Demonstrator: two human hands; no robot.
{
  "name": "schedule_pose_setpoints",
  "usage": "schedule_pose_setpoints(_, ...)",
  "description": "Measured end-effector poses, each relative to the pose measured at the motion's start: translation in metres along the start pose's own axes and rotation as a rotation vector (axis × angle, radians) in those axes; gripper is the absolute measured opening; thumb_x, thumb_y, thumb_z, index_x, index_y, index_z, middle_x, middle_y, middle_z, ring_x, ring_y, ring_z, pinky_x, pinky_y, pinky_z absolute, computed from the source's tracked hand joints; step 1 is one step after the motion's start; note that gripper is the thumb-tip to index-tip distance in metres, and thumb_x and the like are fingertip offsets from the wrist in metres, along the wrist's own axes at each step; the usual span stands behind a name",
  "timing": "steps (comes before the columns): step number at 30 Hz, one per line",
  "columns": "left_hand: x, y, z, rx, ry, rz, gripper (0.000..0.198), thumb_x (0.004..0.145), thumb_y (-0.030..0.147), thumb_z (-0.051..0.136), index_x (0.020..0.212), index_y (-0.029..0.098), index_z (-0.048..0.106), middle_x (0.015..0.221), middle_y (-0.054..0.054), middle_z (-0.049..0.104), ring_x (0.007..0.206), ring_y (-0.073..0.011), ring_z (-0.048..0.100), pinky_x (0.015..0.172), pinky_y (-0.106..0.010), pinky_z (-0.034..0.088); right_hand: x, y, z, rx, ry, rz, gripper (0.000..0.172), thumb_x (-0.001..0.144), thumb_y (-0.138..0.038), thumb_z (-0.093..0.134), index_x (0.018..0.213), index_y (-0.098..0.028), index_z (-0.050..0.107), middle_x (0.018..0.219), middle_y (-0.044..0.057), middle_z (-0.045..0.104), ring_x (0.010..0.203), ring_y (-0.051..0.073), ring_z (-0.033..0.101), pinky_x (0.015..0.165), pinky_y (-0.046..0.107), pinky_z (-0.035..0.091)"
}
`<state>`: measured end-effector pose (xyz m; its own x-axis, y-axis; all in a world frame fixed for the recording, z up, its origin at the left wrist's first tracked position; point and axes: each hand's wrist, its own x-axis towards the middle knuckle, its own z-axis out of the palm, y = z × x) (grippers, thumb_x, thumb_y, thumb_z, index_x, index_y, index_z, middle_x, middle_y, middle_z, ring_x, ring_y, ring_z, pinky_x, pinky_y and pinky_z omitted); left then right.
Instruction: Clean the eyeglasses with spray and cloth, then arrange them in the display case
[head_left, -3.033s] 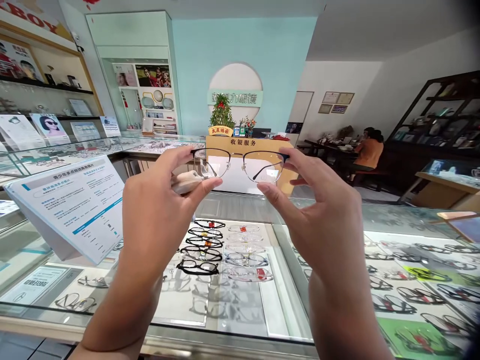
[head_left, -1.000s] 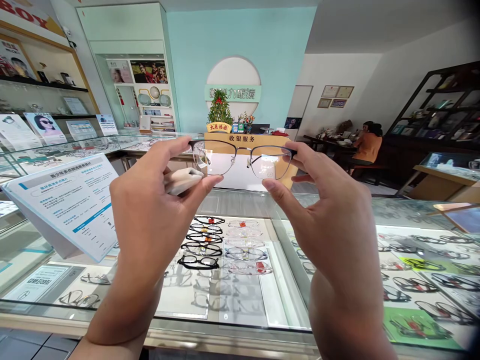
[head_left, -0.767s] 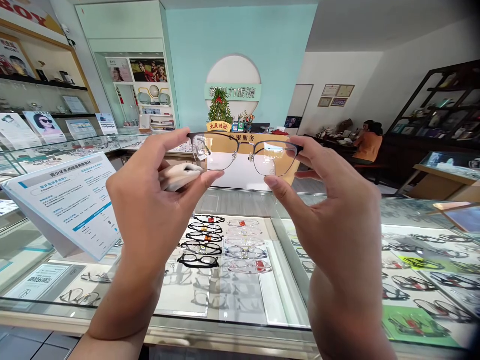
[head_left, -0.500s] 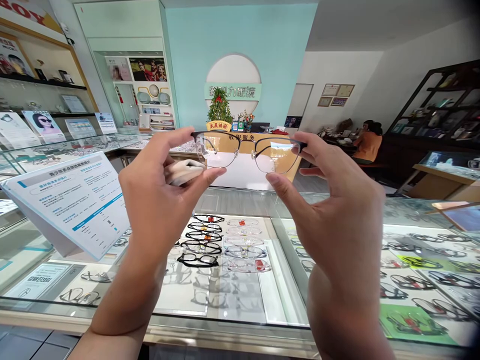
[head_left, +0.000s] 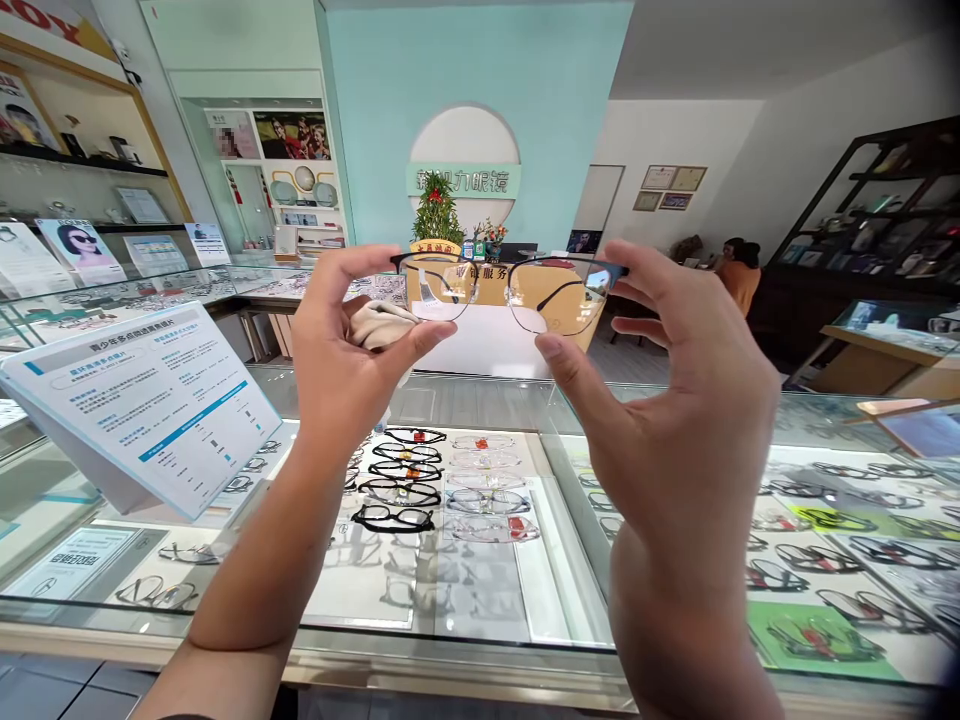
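Note:
A pair of eyeglasses with a dark upper rim and clear lenses is held up at chest height between both hands. My left hand pinches the left corner of the frame between thumb and index finger. Tucked in that palm by the other fingers is a beige cloth. My right hand grips the opposite corner, its thumb below the lens. The temples run away behind the lenses, partly seen through them.
Below lies a glass display counter with rows of black eyeglasses and clear eyeglasses. A tent-fold sign stands at left. Beyond are a cashier desk, a plant and a seated person.
The eyeglasses have risen slightly and tilted, so the temples show differently. My left hand has shifted right and turned, showing more of the cloth. My right hand has moved slightly right.

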<state>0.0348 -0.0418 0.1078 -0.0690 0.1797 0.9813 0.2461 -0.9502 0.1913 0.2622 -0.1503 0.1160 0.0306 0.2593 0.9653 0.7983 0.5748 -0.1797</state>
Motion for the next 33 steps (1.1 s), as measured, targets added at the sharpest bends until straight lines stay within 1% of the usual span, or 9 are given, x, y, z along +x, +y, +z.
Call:
schedule_pose_setpoints(4, 0.001, -0.006, 0.002, -0.021, -0.001, 0.025, 0.068, 0.079, 0.065, 0.097, 0.133, 0.033, 0.072, 0.133, -0.006, 0.075, 0.136, -0.0362, 0.070, 0.113, -0.057, 0.065, 0.000, -0.001, 0.001, 0.012, 0.019, -0.018, 0.049, 0.103, -0.033, 0.076, 0.151, -0.034, 0.068, 0.145, 0.012, 0.073, 0.135, 0.039, 0.069, 0.106, 0.064, 0.065)
schedule_pose_setpoints(7, 0.001, -0.008, 0.002, -0.036, -0.026, 0.016, 0.071, 0.078, 0.064, 0.098, 0.138, 0.036, 0.070, 0.140, -0.005, 0.074, 0.141, -0.0371, 0.068, 0.116, -0.058, 0.063, 0.000, -0.002, 0.002, 0.009, 0.029, -0.021, 0.046, 0.104, -0.033, 0.075, 0.149, -0.034, 0.069, 0.143, 0.012, 0.073, 0.134, 0.040, 0.069, 0.107, 0.065, 0.065)
schedule_pose_setpoints(10, -0.001, -0.008, 0.004, -0.054, -0.048, -0.016, 0.073, 0.078, 0.061, 0.099, 0.141, 0.041, 0.069, 0.144, -0.004, 0.073, 0.142, -0.0381, 0.069, 0.115, -0.060, 0.064, 0.001, -0.003, 0.002, 0.009, 0.034, -0.027, 0.045, 0.104, -0.035, 0.074, 0.149, -0.034, 0.069, 0.143, 0.012, 0.073, 0.135, 0.040, 0.068, 0.110, 0.068, 0.063)
schedule_pose_setpoints(13, -0.002, -0.006, 0.005, -0.070, -0.034, -0.029, 0.075, 0.079, 0.063, 0.098, 0.144, 0.040, 0.069, 0.145, -0.005, 0.073, 0.144, -0.0388, 0.069, 0.111, -0.060, 0.066, 0.001, -0.003, 0.002, 0.020, 0.029, -0.026, 0.047, 0.105, -0.037, 0.073, 0.152, -0.036, 0.067, 0.144, 0.012, 0.072, 0.139, 0.041, 0.067, 0.112, 0.070, 0.062)
schedule_pose_setpoints(17, -0.003, -0.002, 0.005, -0.071, -0.039, -0.038, 0.068, 0.085, 0.060, 0.094, 0.144, 0.041, 0.068, 0.148, -0.005, 0.071, 0.146, -0.0378, 0.067, 0.116, -0.061, 0.064, 0.000, 0.000, 0.003, 0.013, 0.029, -0.030, 0.050, 0.105, -0.039, 0.073, 0.155, -0.037, 0.066, 0.146, 0.012, 0.072, 0.139, 0.041, 0.067, 0.108, 0.068, 0.065)
schedule_pose_setpoints(24, -0.003, -0.003, 0.009, -0.108, 0.000, 0.009, 0.072, 0.082, 0.062, 0.096, 0.144, 0.038, 0.067, 0.147, -0.007, 0.067, 0.148, -0.0381, 0.062, 0.115, -0.059, 0.065, -0.001, 0.011, 0.006, 0.009, 0.006, -0.024, 0.056, 0.104, -0.041, 0.074, 0.159, -0.039, 0.063, 0.150, 0.011, 0.072, 0.140, 0.041, 0.069, 0.103, 0.065, 0.069)
schedule_pose_setpoints(27, -0.002, -0.004, 0.011, -0.104, 0.020, 0.031, 0.073, 0.079, 0.063, 0.097, 0.142, 0.038, 0.068, 0.142, -0.006, 0.067, 0.145, -0.0372, 0.064, 0.116, -0.058, 0.064, -0.001, 0.013, 0.005, 0.002, -0.002, -0.024, 0.055, 0.105, -0.043, 0.073, 0.159, -0.040, 0.063, 0.150, 0.010, 0.072, 0.140, 0.041, 0.068, 0.104, 0.066, 0.068)
schedule_pose_setpoints(30, 0.000, -0.005, 0.012, -0.062, 0.054, 0.109, 0.077, 0.075, 0.064, 0.100, 0.140, 0.036, 0.071, 0.134, -0.006, 0.069, 0.133, -0.0346, 0.069, 0.119, -0.061, 0.061, 0.000, 0.013, 0.005, -0.004, -0.006, -0.025, 0.054, 0.106, -0.047, 0.071, 0.159, -0.041, 0.062, 0.149, 0.010, 0.073, 0.140, 0.041, 0.068, 0.105, 0.068, 0.067)
schedule_pose_setpoints(33, 0.001, -0.003, 0.013, -0.050, 0.064, 0.107, 0.075, 0.075, 0.067, 0.099, 0.138, 0.037, 0.072, 0.131, -0.005, 0.068, 0.130, -0.0328, 0.070, 0.120, -0.061, 0.061, 0.000, 0.012, 0.005, -0.022, -0.007, -0.023, 0.053, 0.106, -0.048, 0.071, 0.158, -0.041, 0.063, 0.148, 0.009, 0.073, 0.139, 0.040, 0.070, 0.106, 0.068, 0.066)
